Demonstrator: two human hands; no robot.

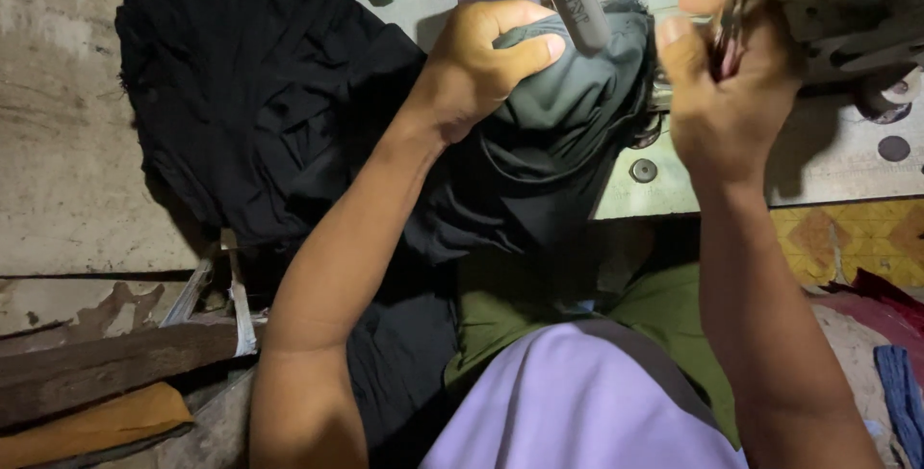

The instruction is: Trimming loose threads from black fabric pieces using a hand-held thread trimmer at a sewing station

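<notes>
My left hand (481, 60) grips a bunched fold of dark grey-green cloth (568, 132) and presses it against the sewing machine's bed. My right hand (727, 75) is closed around a small metal tool (729, 22), likely thread snips or tweezers, held upright close to the needle area of the pale green sewing machine (828, 7). A grey lamp head or lever (577, 2) hangs just above the cloth between my two hands. The needle itself is hidden by the cloth and my fingers.
A large heap of black fabric (260, 94) lies on the worn table (58, 142) to the left and drapes down to my lap. Wooden boards (106, 363) and a yellow piece (96, 426) sit at lower left. Patterned tiles (857, 238) and red cloth (881, 301) show at right.
</notes>
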